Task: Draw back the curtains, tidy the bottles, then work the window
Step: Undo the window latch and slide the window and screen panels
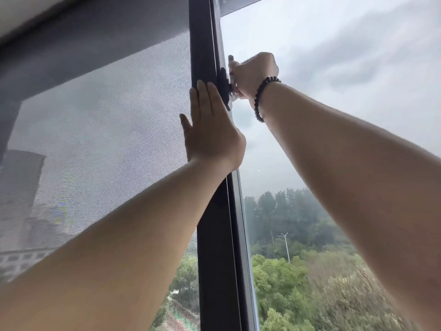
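Observation:
A dark vertical window frame [214, 247] runs down the middle of the head view. My left hand [210, 130] lies flat against it, fingers straight and pointing up. Just to the right, my right hand [253, 75], with a dark bead bracelet at the wrist, grips the metal window handle [231, 62] mounted on the frame's edge. Only the handle's top end and a bit near its base show past my fingers. The curtains and the bottles are out of view.
A grey mesh screen [107, 139] fills the pane left of the frame. The glass pane [334, 56] on the right shows cloudy sky, trees and a lamp post far below. A pale ceiling edge [23, 13] crosses the top left corner.

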Tool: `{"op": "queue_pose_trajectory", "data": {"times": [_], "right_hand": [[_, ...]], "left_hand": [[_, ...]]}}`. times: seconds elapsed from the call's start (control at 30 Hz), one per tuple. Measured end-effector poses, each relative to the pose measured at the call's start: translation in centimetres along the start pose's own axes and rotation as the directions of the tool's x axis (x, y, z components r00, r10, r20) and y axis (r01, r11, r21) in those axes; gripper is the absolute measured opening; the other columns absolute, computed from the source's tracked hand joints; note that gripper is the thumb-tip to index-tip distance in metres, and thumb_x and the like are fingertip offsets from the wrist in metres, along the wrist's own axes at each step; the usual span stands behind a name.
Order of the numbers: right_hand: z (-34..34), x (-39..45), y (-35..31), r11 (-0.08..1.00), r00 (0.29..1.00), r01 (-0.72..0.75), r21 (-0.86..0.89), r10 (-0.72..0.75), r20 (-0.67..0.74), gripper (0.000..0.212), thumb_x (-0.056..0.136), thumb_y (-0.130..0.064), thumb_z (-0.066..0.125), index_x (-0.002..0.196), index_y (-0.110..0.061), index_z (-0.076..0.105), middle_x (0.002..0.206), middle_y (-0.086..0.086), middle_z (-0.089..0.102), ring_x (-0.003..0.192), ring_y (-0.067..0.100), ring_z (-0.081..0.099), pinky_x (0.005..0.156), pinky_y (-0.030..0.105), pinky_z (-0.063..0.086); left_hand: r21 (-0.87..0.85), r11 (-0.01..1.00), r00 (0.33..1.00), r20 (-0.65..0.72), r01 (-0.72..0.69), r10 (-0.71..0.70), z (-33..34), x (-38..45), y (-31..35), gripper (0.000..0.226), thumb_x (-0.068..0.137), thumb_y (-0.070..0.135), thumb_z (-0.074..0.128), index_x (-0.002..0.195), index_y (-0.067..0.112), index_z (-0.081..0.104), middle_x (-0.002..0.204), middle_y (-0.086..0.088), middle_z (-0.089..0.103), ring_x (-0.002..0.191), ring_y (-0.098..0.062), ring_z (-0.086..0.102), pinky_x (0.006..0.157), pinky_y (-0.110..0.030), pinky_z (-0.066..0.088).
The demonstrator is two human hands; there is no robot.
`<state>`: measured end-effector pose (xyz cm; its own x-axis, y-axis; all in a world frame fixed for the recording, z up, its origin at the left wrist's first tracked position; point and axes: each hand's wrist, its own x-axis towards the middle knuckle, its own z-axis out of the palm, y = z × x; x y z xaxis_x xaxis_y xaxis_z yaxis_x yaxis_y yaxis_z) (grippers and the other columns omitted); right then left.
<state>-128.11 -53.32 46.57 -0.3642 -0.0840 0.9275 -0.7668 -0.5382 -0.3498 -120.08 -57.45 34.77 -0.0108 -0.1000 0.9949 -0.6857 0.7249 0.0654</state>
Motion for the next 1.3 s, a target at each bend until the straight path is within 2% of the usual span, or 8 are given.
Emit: {"op": "queue_pose_trajectory", "data": {"times": [0.1,0.2,0.3,0.4,0.6,0.8,0.97,1.3], "right_hand": [[0.5,-1.1,0.6,0.998,0.994,0.056,-0.022,-0.058,-0.095,0.03,0.086,-0.022,0.057,0.067,0.0,0.064,0.063,0.008,0.062,0.06,0.024,0.057,0.066,0.043,0.058],[-0.6,-3.6,1.3,0.95,0.975,0.212,-0.231,-0.22,-0.009,0.031,0.09,-0.014,0.047,0.061,-0.022,0.052,0.079,0.002,0.058,0.077,0.022,0.053,0.07,0.027,0.046],[-2.1,-6.7,1.9,0.857,0.913,0.387,-0.341,-0.407,0.013,0.032,0.091,-0.015,0.043,0.103,-0.025,0.07,0.106,-0.003,0.066,0.094,0.016,0.06,0.08,0.021,0.045],[-4.2,-8.7,2.8,0.715,0.873,0.46,-0.526,-0.472,0.123,0.035,0.093,-0.023,0.042,0.124,-0.023,0.059,0.12,-0.001,0.06,0.106,0.018,0.059,0.086,0.032,0.05],[-10.2,-10.6,3.2,0.488,0.908,0.407,-0.772,-0.31,0.282,0.055,0.094,-0.034,0.042,0.146,-0.02,0.03,0.141,0.006,0.041,0.13,0.023,0.038,0.096,0.036,0.039],[-16.6,-12.9,2.9,0.361,0.953,0.303,-0.882,-0.088,0.291,0.073,0.09,-0.046,0.049,0.151,-0.023,0.014,0.155,0.011,0.016,0.143,0.027,0.017,0.111,0.041,0.025],[-21.8,-14.7,2.5,0.238,0.955,0.272,-0.932,0.05,0.292,0.077,0.088,-0.05,0.051,0.151,-0.029,0.011,0.158,0.013,0.004,0.146,0.027,0.005,0.115,0.042,0.017],[-31.8,-14.9,2.2,0.05,0.949,0.243,-0.969,0.195,0.248,0.092,0.082,-0.054,0.057,0.151,-0.03,0.0,0.158,0.01,-0.006,0.146,0.025,-0.002,0.117,0.045,0.015]], "left_hand": [[-0.004,1.0,1.0,-0.007,-0.003,0.003,-0.1,0.0,0.0,0.071,0.099,0.015,0.033,0.155,0.007,-0.01,0.164,-0.006,-0.016,0.151,-0.02,-0.014,0.123,-0.046,0.002],[-0.01,1.0,1.0,0.004,-0.005,0.005,-0.2,-0.1,0.0,0.073,0.098,0.015,0.035,0.155,0.008,-0.011,0.164,-0.006,-0.017,0.151,-0.02,-0.015,0.123,-0.046,0.001],[-0.021,1.0,1.0,0.015,-0.005,0.005,-0.3,0.0,-0.1,0.075,0.098,0.015,0.037,0.155,0.008,-0.012,0.163,-0.006,-0.018,0.15,-0.02,-0.016,0.123,-0.047,0.0],[-0.054,0.998,0.999,0.025,-0.02,0.021,-0.7,-0.4,-0.2,0.079,0.098,0.018,0.04,0.154,0.006,-0.015,0.163,-0.008,-0.018,0.15,-0.022,-0.016,0.122,-0.05,0.0],[-0.087,0.988,0.99,0.051,-0.124,0.129,-1.0,-3.2,0.1,0.094,0.095,0.037,0.051,0.153,0.007,-0.018,0.163,-0.011,-0.017,0.15,-0.028,-0.014,0.119,-0.059,-0.001],[-0.057,0.96,0.957,0.075,-0.275,0.279,-0.9,-6.0,2.8,0.092,0.096,0.039,0.048,0.153,0.006,-0.016,0.163,-0.015,-0.017,0.15,-0.029,-0.016,0.115,-0.062,-0.007],[-0.146,0.927,0.934,0.045,-0.345,0.354,-1.2,-7.4,6.9,0.091,0.095,0.038,0.049,0.154,0.004,-0.011,0.162,-0.018,-0.014,0.15,-0.032,-0.014,0.117,-0.061,-0.005],[-0.361,0.857,0.879,0.165,-0.368,0.447,-1.2,-8.8,14.5,0.1,0.094,0.039,0.052,0.15,0.013,-0.026,0.16,-0.016,-0.026,0.148,-0.03,-0.022,0.119,-0.057,-0.005]]}}
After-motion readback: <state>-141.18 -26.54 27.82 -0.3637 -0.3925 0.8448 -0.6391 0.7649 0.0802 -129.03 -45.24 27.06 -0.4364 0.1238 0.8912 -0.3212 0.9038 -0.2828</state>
